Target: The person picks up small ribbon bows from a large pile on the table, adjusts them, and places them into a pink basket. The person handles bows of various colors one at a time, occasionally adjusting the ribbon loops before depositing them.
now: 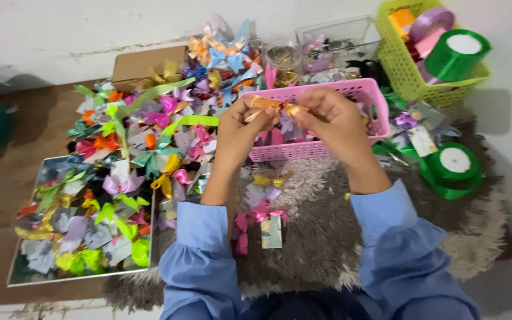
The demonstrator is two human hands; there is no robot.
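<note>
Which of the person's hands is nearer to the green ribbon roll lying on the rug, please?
Right. The right hand is over the pink basket, on the side nearest the green ribbon roll; the left hand is farther away, beyond the right.

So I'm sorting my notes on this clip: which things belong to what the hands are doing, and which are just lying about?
In hand:
left hand
right hand
orange ribbon bow, held between both

Lying about:
pink basket
heap of coloured bows
green ribbon roll
yellow-green basket of ribbon rolls
cardboard box
grey rug
</note>
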